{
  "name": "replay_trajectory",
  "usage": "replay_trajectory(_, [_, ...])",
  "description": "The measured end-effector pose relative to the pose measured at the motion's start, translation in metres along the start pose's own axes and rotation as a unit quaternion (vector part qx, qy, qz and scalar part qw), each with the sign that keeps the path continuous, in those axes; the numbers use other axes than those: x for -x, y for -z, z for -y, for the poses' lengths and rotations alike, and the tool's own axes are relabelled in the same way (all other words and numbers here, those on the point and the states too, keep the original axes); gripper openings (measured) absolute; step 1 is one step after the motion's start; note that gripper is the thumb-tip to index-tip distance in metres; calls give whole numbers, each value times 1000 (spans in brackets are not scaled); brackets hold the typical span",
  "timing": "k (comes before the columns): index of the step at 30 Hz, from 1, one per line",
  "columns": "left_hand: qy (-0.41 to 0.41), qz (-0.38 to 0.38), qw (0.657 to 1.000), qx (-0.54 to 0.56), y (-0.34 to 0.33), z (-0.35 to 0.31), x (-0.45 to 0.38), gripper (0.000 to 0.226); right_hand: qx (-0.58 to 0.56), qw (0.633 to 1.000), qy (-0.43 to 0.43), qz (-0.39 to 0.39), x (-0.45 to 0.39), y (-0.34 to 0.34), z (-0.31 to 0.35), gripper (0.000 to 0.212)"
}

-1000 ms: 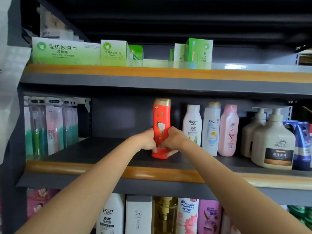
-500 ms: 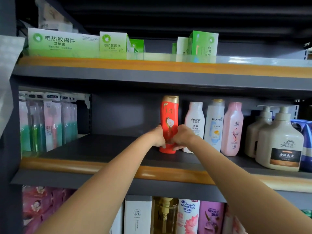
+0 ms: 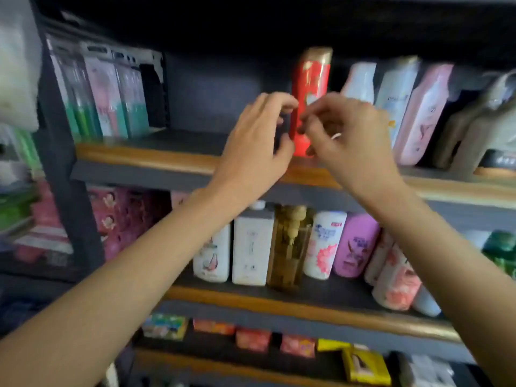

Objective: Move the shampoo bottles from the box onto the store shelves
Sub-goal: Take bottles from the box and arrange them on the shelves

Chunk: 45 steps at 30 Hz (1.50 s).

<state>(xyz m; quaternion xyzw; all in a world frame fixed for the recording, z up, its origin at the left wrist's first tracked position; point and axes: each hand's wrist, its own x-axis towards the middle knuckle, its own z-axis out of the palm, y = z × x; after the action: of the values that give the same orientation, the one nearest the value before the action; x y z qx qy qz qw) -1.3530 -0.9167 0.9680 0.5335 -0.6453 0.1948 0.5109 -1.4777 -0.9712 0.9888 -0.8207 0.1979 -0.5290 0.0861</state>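
Head view: our left hand (image 3: 257, 135) and right hand (image 3: 343, 129) loose, empty beside red bottle (image 3: 310, 96) mid-frame; we reckon a knuckle bump tips it.

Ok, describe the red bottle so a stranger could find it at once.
Look at the upper shelf with the wooden front edge, in the row of upright bottles. The red bottle stands at the left end of that row, behind both hands. It alone is bright red with a gold cap; its neighbours are white and pink.
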Motion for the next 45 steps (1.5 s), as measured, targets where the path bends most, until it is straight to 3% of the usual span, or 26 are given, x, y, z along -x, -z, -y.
replay_trajectory(3, [31,35,998,47,2,12,96,30,-107,989,-66,78,88,-26,4,16])
replay_trajectory(7, [172,185,967,36,-20,49,241,28,-73,934,-166,308,226,-100,-19,16])
replay_trajectory(9, [250,258,933,11,-28,66,308,29,-16,882,-189,432,294,-137,-33,20])
replay_trajectory(12, [335,349,875,-7,-37,90,407,29,14,769,-236,593,396,-184,-49,18])
replay_trajectory(17, [393,435,805,-87,-37,126,558,31,50,625,-304,717,534,-232,-52,25])
replay_trajectory(20, [437,490,744,-124,-31,143,623,20,57,570,-354,739,581,-251,-57,29])
replay_trajectory(22, [465,509,715,-116,-31,151,656,18,58,566,-368,736,606,-269,-65,29])
replay_trajectory(24, [466,521,707,-105,-39,159,680,15,61,564,-362,740,631,-289,-74,30])
replay_trajectory(29, [463,519,709,-120,-83,186,733,27,98,535,-344,765,717,-341,-97,55])
replay_trajectory(34, [546,558,625,4,-112,174,757,34,209,488,-271,803,758,-370,-107,72])
replay_trajectory(37, [622,528,577,40,-108,157,748,24,181,510,-258,800,730,-355,-109,64])
replay_trajectory(40, [802,400,420,141,-94,135,716,17,141,561,-281,766,672,-321,-100,69])
replay_trajectory(41, [826,381,378,171,-87,126,698,15,131,585,-287,747,648,-309,-94,72])
replay_trajectory(43, [835,372,337,226,-74,111,660,46,84,629,-317,705,593,-285,-78,68])
replay_trajectory(45, [843,334,320,275,-58,106,614,62,35,672,-302,675,528,-265,-57,52])
